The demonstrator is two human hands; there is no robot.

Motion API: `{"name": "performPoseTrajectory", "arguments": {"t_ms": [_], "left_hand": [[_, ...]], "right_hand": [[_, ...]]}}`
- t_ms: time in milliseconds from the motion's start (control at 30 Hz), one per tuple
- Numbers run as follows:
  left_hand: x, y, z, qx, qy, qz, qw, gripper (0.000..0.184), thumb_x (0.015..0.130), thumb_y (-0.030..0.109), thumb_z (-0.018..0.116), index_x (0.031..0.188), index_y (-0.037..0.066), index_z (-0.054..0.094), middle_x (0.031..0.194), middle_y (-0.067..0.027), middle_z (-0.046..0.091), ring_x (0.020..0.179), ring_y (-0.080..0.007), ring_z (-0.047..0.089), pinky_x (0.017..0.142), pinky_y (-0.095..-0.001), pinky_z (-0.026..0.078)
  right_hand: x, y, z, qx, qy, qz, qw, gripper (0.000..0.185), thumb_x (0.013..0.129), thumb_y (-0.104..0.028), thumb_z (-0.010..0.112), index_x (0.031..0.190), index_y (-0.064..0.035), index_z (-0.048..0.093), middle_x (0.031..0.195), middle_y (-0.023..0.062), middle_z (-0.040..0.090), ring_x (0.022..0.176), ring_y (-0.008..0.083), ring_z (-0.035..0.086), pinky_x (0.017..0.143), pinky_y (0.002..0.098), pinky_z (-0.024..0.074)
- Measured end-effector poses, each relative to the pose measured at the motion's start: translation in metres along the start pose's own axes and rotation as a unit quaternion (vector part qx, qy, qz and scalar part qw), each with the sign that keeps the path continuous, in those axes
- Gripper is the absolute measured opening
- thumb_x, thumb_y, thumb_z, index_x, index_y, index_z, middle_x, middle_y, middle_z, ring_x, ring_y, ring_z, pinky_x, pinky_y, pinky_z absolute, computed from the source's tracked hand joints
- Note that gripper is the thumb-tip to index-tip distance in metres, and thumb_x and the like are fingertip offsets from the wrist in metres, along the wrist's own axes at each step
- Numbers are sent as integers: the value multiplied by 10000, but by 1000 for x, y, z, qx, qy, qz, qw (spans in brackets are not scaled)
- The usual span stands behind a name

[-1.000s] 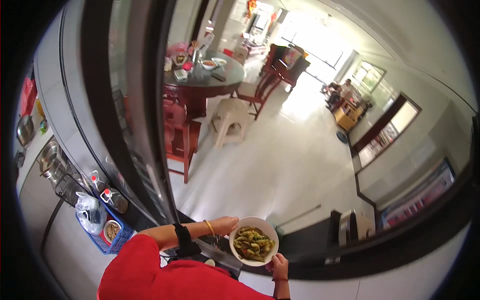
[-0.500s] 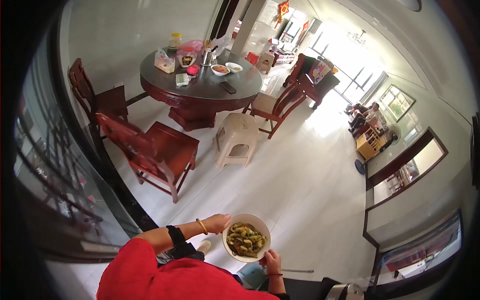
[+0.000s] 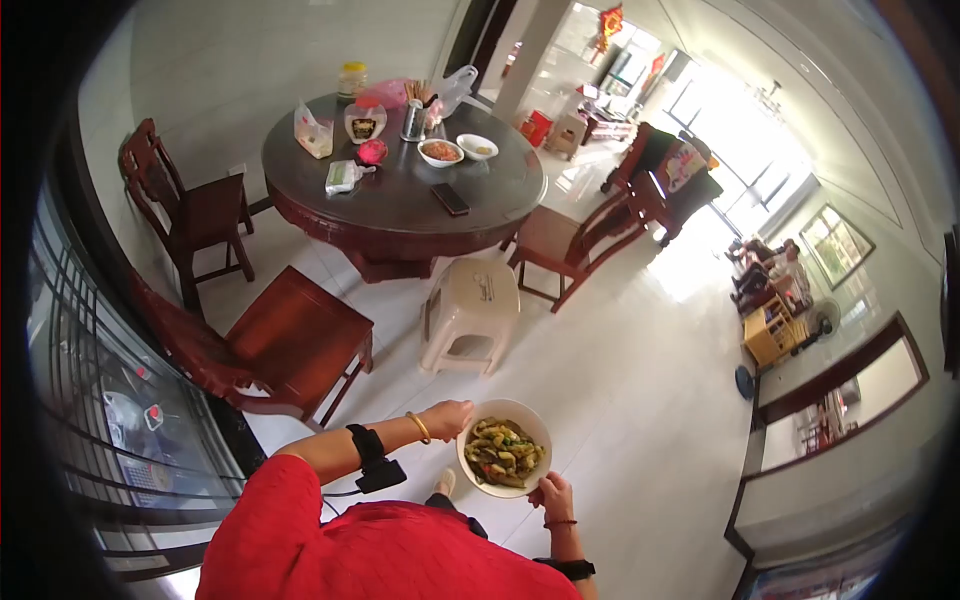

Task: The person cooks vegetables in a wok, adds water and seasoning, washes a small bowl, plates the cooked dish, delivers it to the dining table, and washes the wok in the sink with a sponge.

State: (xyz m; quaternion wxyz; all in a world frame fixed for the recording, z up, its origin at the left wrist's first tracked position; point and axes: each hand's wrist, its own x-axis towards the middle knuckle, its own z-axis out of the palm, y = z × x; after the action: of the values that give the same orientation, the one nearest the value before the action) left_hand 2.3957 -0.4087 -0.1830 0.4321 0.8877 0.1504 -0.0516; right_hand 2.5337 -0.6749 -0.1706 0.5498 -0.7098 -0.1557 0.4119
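Note:
A white bowl (image 3: pixel 541 420) of cooked green vegetables (image 3: pixel 503 452) is held level in front of my body. My left hand (image 3: pixel 445 420) grips its left rim, fingers pressed together. At the lower right of the rim, my right hand (image 3: pixel 553 494) is closed on the bowl. Beyond them stands a round dark table (image 3: pixel 395 215), which bears a bowl of reddish food (image 3: pixel 440 152), another white bowl (image 3: pixel 477 147), a black phone (image 3: pixel 450 198), a pink round object (image 3: pixel 372 152) and bags.
A beige plastic stool (image 3: pixel 471 314) stands between me and the table. Wooden chairs (image 3: pixel 298 335) are at the left, another chair (image 3: pixel 570 243) at the table's right. Seated people (image 3: pixel 768 272) are far off at the right, near a fan (image 3: pixel 822 317). A glass door (image 3: pixel 130 400) is at left.
The view has moved out past the door frame and closer to the table and stool. Both hands still hold the bowl, which stays in front of my body.

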Motion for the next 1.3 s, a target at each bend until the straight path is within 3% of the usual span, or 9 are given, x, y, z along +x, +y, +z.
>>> {"name": "performPoseTrajectory", "arguments": {"t_ms": [100,167,333,467,600,633,733,767,1300], "left_hand": [[38,21,-55,-92,20,-120,988,162,796,143,486,825,-8,435,748,-160,522,534,-229,587,485,-332,481],[90,-42,-53,-38,156,49,986,169,840,166,408,849,-2,431,647,-149,549,460,-228,575,426,-332,471],[138,-47,-135,-159,171,-134,963,187,864,169,367,906,0,434,619,-151,569,414,-214,566,371,-322,463],[195,-109,-176,19,267,-82,960,197,826,172,404,870,1,493,686,-188,585,619,-340,589,593,-428,463],[239,-116,-249,-70,206,-206,954,182,782,162,438,853,22,529,714,-193,593,698,-336,591,656,-432,445],[250,-128,-262,-68,194,-178,962,182,798,116,362,872,18,496,586,-145,575,493,-248,583,495,-365,456],[288,-152,-297,-54,194,-189,961,177,797,104,356,851,24,505,591,-145,575,494,-248,584,498,-362,459],[297,-155,-309,-36,208,-215,954,189,780,133,446,893,8,532,773,-192,610,779,-330,598,685,-418,456],[432,-242,-396,-47,260,-299,917,263,782,125,458,933,-72,543,913,-264,581,862,-364,579,737,-430,459]], "right_hand": [[82,-42,-11,-21,-42,-2,999,175,814,-88,433,835,50,540,592,119,571,439,151,532,387,241,418],[142,-69,-11,-37,-68,-5,997,173,811,-88,433,827,50,538,593,121,571,441,154,533,386,241,417],[271,-125,9,-76,-132,-38,988,160,808,-87,430,790,37,529,577,116,561,430,155,524,381,239,412],[354,-150,43,-58,-136,-45,988,157,805,-82,433,791,42,528,560,113,549,419,152,509,371,240,401],[431,-168,67,-63,-119,-34,990,159,801,-80,433,777,45,529,556,112,550,417,153,515,366,244,399],[444,-179,74,-85,-117,-41,989,165,799,-83,434,769,48,529,556,116,549,415,158,512,366,245,396],[487,-204,92,-61,-103,-47,992,168,796,-87,438,776,50,532,557,119,548,419,160,511,367,248,393],[508,-202,95,-64,-99,-54,992,167,795,-87,439,786,48,538,556,118,548,424,160,511,372,252,395],[729,-260,138,-104,-173,-39,979,144,771,-65,437,744,21,549,541,99,542,405,142,499,374,235,396]]}}
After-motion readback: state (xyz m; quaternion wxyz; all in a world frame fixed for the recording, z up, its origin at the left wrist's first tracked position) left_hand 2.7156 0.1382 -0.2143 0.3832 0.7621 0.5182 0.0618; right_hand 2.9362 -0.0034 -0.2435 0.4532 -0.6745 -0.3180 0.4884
